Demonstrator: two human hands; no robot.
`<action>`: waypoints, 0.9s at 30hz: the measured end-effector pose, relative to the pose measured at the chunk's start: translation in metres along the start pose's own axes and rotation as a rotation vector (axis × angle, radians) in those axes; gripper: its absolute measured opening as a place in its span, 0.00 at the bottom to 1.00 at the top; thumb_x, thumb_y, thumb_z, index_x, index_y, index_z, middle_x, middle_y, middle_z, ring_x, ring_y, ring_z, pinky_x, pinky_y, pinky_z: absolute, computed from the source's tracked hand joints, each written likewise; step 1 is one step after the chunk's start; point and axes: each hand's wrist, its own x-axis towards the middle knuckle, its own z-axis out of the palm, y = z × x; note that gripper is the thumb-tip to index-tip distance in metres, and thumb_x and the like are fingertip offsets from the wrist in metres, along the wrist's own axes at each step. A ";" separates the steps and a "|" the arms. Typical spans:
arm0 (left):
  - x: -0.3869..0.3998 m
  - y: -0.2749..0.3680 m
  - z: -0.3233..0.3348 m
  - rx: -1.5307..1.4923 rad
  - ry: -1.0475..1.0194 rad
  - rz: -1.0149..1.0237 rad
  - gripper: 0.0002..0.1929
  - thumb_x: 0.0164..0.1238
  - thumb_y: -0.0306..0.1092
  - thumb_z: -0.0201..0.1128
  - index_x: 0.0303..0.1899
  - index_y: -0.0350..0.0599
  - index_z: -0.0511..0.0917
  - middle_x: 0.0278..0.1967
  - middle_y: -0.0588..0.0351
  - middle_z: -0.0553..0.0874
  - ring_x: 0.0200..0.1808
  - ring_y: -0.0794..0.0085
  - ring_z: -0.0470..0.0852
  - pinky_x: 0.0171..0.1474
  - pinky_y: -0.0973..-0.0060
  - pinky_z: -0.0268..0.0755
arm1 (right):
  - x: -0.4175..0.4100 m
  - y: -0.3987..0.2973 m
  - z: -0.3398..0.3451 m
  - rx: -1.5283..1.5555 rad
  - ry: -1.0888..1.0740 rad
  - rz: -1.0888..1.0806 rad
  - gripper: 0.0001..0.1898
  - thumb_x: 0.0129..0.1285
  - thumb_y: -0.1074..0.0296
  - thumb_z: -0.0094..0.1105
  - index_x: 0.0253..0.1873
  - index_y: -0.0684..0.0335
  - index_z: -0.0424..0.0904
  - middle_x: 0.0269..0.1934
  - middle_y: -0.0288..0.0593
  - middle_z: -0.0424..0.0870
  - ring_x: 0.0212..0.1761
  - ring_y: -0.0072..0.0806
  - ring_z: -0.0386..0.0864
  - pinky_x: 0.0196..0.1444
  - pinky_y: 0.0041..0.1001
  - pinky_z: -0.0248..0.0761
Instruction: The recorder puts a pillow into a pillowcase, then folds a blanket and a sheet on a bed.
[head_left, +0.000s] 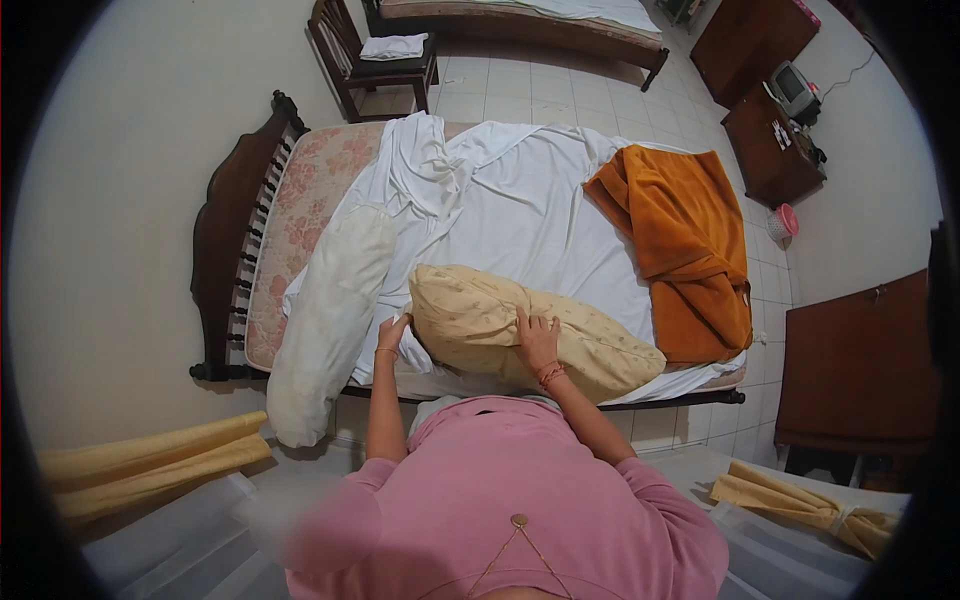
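Note:
Across the near side of the bed lies a long yellow pillow (480, 300) with a small print. My right hand (538, 341) grips its upper face near the middle, fingertips pressing into the fabric. At the pillow's left end my left hand (391, 334) pinches a bit of white cloth; whether this belongs to the sheet is hard to tell. Left of that hand, a white bolster (330, 322) lies lengthwise, its near end jutting past the mattress edge. A rumpled white sheet (525, 202) covers much of the pink floral mattress (322, 172).
An orange blanket (682, 225) lies folded at the foot. The dark wooden headboard (232, 247) stands left. Beyond the bed are a chair (390, 66) holding folded cloth and another bed (525, 30). Rightward stand a cabinet (772, 154) with a small television (793, 88) and a pink basket (782, 222).

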 end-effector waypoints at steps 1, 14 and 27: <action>0.008 -0.022 -0.016 -0.004 0.091 0.013 0.26 0.48 0.44 0.61 0.43 0.29 0.74 0.37 0.50 0.80 0.40 0.69 0.77 0.44 0.73 0.67 | 0.003 -0.006 0.000 0.077 -0.041 -0.088 0.16 0.49 0.62 0.59 0.43 0.58 0.72 0.39 0.42 0.75 0.45 0.37 0.71 0.46 0.44 0.60; -0.054 0.086 -0.069 0.286 -0.132 0.160 0.19 0.46 0.39 0.64 0.36 0.32 0.78 0.28 0.54 0.82 0.30 0.75 0.78 0.37 0.77 0.70 | 0.055 0.037 -0.056 0.341 0.137 0.108 0.16 0.40 0.77 0.57 0.39 0.61 0.72 0.27 0.45 0.75 0.34 0.41 0.73 0.34 0.37 0.66; -0.205 0.244 -0.024 0.223 -0.443 0.499 0.12 0.46 0.29 0.64 0.33 0.31 0.78 0.28 0.56 0.82 0.31 0.80 0.76 0.36 0.80 0.68 | 0.056 -0.005 0.009 0.743 -0.283 -0.150 0.45 0.41 0.62 0.68 0.64 0.66 0.51 0.58 0.58 0.63 0.60 0.47 0.60 0.60 0.35 0.56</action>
